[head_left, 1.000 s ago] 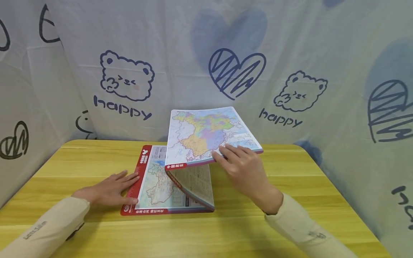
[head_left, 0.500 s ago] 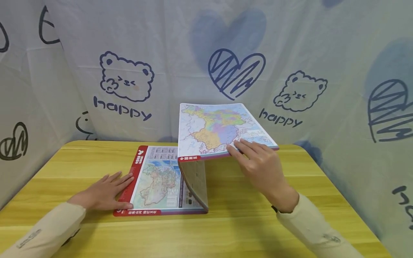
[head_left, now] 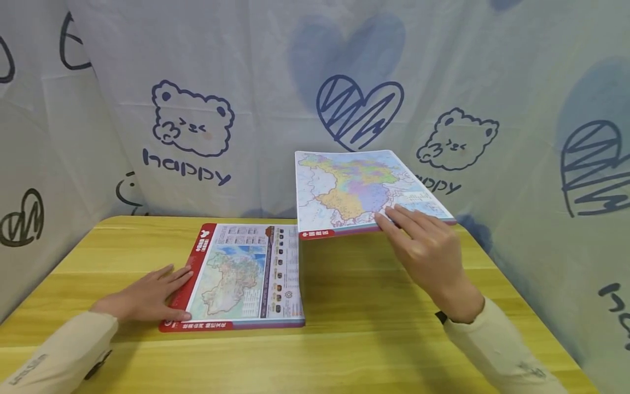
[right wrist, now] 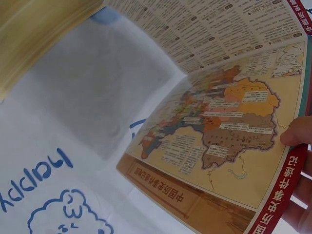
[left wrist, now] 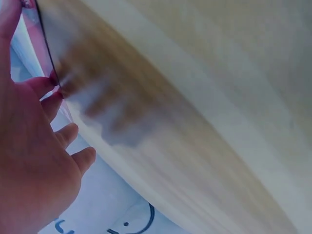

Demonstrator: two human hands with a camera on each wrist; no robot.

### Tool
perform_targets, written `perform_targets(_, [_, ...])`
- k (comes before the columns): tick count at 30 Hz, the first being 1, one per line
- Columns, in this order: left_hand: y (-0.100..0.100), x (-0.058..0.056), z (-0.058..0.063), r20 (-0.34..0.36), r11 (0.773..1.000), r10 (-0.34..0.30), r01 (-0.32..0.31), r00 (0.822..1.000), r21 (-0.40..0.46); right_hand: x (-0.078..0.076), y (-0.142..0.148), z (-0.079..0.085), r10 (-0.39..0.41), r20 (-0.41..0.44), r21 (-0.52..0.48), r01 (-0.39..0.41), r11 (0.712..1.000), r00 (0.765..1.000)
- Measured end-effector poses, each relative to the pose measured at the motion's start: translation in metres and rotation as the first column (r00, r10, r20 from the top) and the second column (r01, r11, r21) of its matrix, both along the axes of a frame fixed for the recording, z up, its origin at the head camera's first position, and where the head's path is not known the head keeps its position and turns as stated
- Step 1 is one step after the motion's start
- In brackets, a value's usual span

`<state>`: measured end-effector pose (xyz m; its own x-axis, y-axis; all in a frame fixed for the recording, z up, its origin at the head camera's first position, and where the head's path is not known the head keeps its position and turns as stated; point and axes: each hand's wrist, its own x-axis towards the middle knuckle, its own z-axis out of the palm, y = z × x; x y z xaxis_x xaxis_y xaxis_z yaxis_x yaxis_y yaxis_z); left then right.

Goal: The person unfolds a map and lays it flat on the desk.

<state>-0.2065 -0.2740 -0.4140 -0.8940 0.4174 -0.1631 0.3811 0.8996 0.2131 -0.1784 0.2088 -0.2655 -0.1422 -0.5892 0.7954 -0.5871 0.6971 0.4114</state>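
Observation:
A fold-out map with red borders lies partly on the table, its left panel flat and face up. Its coloured right panel is raised and tilted, joined to the rest at a fold. My right hand pinches the near edge of that raised panel, fingers on top. In the right wrist view my thumb presses its underside, printed with another map, and a text panel hangs from it. My left hand rests with spread fingers on the red left edge of the flat panel.
The yellow wood-grain table has rounded far corners. A white curtain with bear and heart drawings hangs close behind it and along both sides.
My right hand has moved right and slightly up, drawing the raised panel away and uncovering more of the flat panel. My left hand and the flat panel have slid left.

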Motion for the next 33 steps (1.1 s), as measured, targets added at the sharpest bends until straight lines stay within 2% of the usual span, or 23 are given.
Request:
perform_targets(5, [-0.009, -0.001, 0.002, 0.042, 0.999, 0.027, -0.029, 0.999, 0.032, 0.000, 0.009, -0.001, -0.016, -0.009, -0.016, 0.015, 1.000, 1.000])
perform_targets(10, [-0.017, -0.001, 0.000, 0.078, 0.996, 0.050, -0.055, 0.996, 0.068, -0.003, 0.019, -0.003, 0.011, -0.050, -0.054, -0.013, 0.998, 0.999])
perform_targets(22, [-0.031, -0.003, 0.001, 0.132, 0.989, 0.065, -0.082, 0.989, 0.123, -0.007, 0.037, -0.011, -0.003, -0.067, -0.079, -0.002, 0.997, 0.998])
perform_targets(33, [-0.037, -0.002, 0.010, 0.203, 0.981, 0.068, -0.102, 0.977, 0.165, -0.007, 0.056, -0.025, -0.015, -0.073, -0.096, 0.008, 0.995, 0.997])
